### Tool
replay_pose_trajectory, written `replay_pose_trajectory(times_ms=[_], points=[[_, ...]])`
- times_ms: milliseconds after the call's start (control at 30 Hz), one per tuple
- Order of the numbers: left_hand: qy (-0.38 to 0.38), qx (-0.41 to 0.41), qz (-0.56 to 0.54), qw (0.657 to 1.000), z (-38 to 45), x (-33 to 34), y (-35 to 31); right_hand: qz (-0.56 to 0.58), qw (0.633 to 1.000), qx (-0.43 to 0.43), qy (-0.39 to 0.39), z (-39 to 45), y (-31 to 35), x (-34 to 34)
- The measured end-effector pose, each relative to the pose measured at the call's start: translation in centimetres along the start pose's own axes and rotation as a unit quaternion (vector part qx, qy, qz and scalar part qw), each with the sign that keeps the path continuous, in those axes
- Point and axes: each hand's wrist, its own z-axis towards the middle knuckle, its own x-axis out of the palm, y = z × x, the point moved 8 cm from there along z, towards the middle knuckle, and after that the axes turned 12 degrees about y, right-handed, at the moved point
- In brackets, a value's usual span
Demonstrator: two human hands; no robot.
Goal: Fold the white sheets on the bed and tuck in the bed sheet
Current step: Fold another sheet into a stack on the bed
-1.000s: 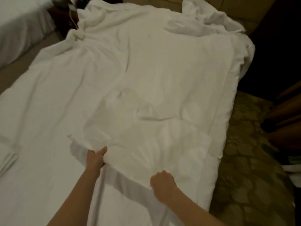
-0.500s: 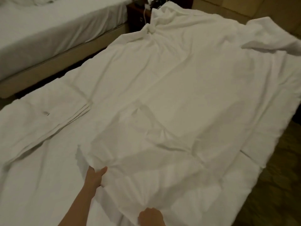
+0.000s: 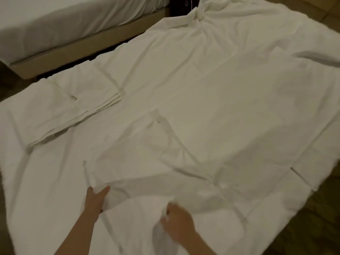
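Note:
A large white sheet (image 3: 211, 100) lies spread and creased over the bed, bunched into a knot at the far end. My left hand (image 3: 96, 198) pinches the sheet's near left corner between thumb and fingers. My right hand (image 3: 177, 220) grips a bunch of the same sheet's near edge lower right of it; this hand is blurred. A folded stack of white sheets (image 3: 73, 105) rests on the left side of the bed.
A second bed (image 3: 55, 28) with a beige base stands at the upper left, across a narrow dark gap. Patterned carpet (image 3: 303, 232) shows beyond the bed's right edge. A dark nightstand (image 3: 182, 5) stands at the far end.
The view has swung left, bringing the folded stack and the second bed into sight. My right hand has risen back into view, gathering the sheet's edge. My left hand keeps its pinch.

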Motion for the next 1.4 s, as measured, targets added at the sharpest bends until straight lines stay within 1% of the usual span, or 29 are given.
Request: replay_pose_trajectory(times_ms=[33,67,100,133,167,233,367,500,633,700,767,833,900,1000,1067,1100,1167,1233,1300,1400], points=[[0.003,-0.007,-0.004,1.000,0.2,0.2,0.3,0.020,1.000,-0.003,-0.003,-0.7,-0.3,-3.1],[0.006,-0.012,-0.011,1.000,0.1,0.6,0.6,0.010,0.994,0.015,-0.112,-0.6,-1.8,-7.2],[0.006,-0.010,-0.018,1.000,0.3,0.8,1.2,0.002,0.982,0.034,-0.188,-0.4,-2.6,-10.0],[0.007,-0.011,-0.022,1.000,0.2,0.9,1.8,0.003,0.977,0.065,-0.204,0.3,-3.7,-12.0],[0.004,-0.005,-0.026,1.000,0.1,1.1,2.6,0.036,0.982,0.104,-0.154,1.1,-5.2,-12.7],[-0.002,0.008,-0.029,1.000,-0.3,1.5,3.7,0.124,0.977,0.137,-0.106,2.1,-7.3,-13.9],[-0.038,0.034,-0.053,0.997,-1.5,1.7,4.1,0.192,0.978,0.063,-0.058,5.5,-5.2,-15.1],[-0.057,0.062,-0.101,0.991,-1.6,1.6,2.1,0.224,0.972,0.018,-0.069,9.1,-1.9,-18.1],[-0.094,0.082,-0.096,0.988,-0.4,1.1,0.0,0.238,0.969,-0.016,-0.064,12.9,1.4,-20.2],[-0.105,0.079,-0.090,0.987,0.4,0.6,-0.6,0.262,0.963,-0.037,-0.045,14.5,3.1,-20.3],[-0.105,0.077,-0.089,0.987,0.9,0.3,-1.1,0.292,0.956,-0.035,-0.016,15.5,4.4,-20.1],[-0.113,0.082,-0.094,0.986,1.4,-0.3,-1.9,0.298,0.954,-0.031,-0.003,16.3,5.5,-20.1],[-0.113,0.106,-0.100,0.983,1.6,-0.9,-3.5,0.281,0.957,-0.061,-0.033,16.7,6.9,-21.2],[-0.110,0.156,-0.091,0.977,1.6,-1.7,-5.6,0.253,0.947,-0.163,-0.111,16.2,9.0,-23.5],[-0.133,0.159,-0.087,0.974,1.7,-2.0,-5.4,0.251,0.941,-0.179,-0.140,16.2,8.9,-24.0],[-0.144,0.144,-0.094,0.975,1.9,-2.0,-4.7,0.241,0.946,-0.163,-0.143,16.7,8.2,-23.8],[-0.139,0.087,-0.116,0.980,2.1,-1.2,-2.6,0.220,0.964,-0.087,-0.123,18.1,5.8,-23.1],[-0.109,0.021,-0.129,0.985,1.9,0.1,-0.1,0.224,0.972,-0.009,-0.064,18.6,3.2,-22.0],[-0.073,-0.033,-0.120,0.990,1.0,1.4,2.3,0.201,0.979,0.027,0.010,17.6,1.5,-21.0],[-0.045,-0.080,-0.123,0.988,-1.2,3.0,5.5,0.205,0.973,0.048,0.092,14.2,-1.0,-19.5]])
